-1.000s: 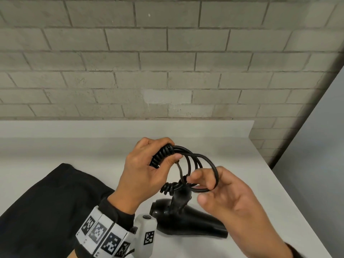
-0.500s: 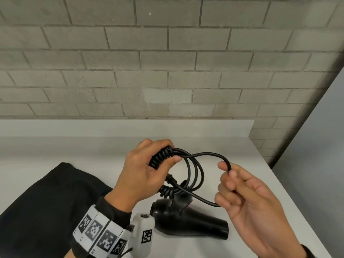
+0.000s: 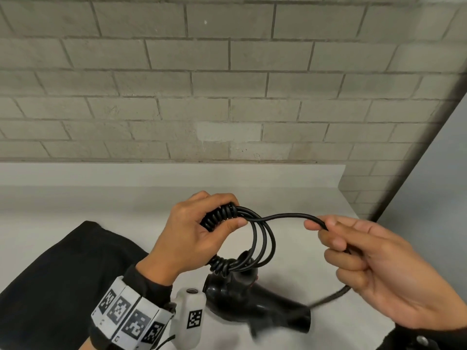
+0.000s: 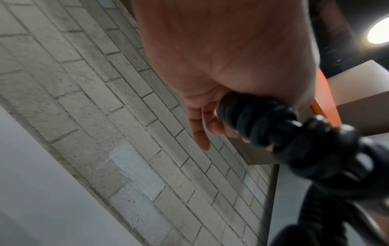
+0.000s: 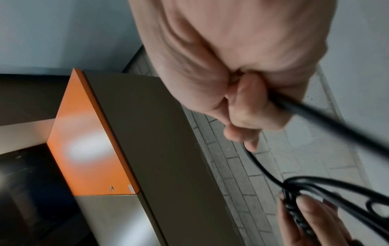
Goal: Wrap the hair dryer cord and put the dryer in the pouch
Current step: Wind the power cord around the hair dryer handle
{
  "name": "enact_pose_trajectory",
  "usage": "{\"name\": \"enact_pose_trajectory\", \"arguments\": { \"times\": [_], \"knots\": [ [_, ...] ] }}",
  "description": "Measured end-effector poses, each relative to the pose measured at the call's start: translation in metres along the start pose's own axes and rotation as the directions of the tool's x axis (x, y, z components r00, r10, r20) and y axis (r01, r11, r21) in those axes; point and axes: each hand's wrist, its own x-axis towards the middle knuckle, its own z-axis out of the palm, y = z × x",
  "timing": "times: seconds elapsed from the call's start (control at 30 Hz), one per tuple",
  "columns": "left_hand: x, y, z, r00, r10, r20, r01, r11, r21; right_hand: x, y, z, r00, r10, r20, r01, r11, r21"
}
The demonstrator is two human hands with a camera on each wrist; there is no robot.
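Observation:
A black hair dryer (image 3: pixel 255 304) lies on the grey table (image 3: pixel 75 203), nozzle pointing right. Its black cord (image 3: pixel 262 243) is gathered in several loops above the handle. My left hand (image 3: pixel 202 228) grips the coiled, spiral part of the cord (image 4: pixel 263 123) at the top of the loops. My right hand (image 3: pixel 358 258), to the right, pinches the free length of cord (image 5: pixel 315 114) in its curled fingers and holds it stretched out; the tail hangs blurred below the hand. A black fabric pouch (image 3: pixel 55 274) lies flat at the left.
A grey brick wall (image 3: pixel 227 84) rises behind the table's raised back edge. A grey panel (image 3: pixel 442 198) stands at the right, past the table's right edge. An orange and brown cabinet (image 5: pixel 94 133) shows overhead in the right wrist view.
My right hand has moved from the loops out to the right, drawing the free cord taut away from the coil. My left hand has kept its grip on the coiled part.

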Motion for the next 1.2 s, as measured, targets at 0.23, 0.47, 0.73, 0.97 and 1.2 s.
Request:
{"name": "enact_pose_trajectory", "arguments": {
  "times": [0.23,0.47,0.73,0.97,1.2],
  "knots": [
    [0.0,0.006,0.002,0.995,0.029,0.098,-0.034,0.998,0.044,-0.003,0.002,0.02,0.95,-0.288,0.12,0.29,0.674,-0.68],
    [0.003,0.017,0.0,0.98,0.084,0.183,-0.109,0.985,0.135,0.01,0.012,0.033,0.688,-0.621,0.376,0.5,0.029,-0.865],
    [0.003,0.023,0.002,0.972,0.129,0.196,-0.163,0.972,0.17,0.034,0.001,0.052,0.631,-0.693,0.349,0.584,0.127,-0.802],
    [-0.002,0.024,0.005,0.974,0.167,0.155,-0.183,0.979,0.092,0.053,0.004,0.057,0.733,-0.644,0.219,0.568,0.401,-0.719],
    [-0.006,0.02,0.009,0.992,0.12,0.039,-0.12,0.993,0.001,0.073,0.034,0.028,0.829,-0.5,0.252,0.53,0.555,-0.641]
  ]
}}
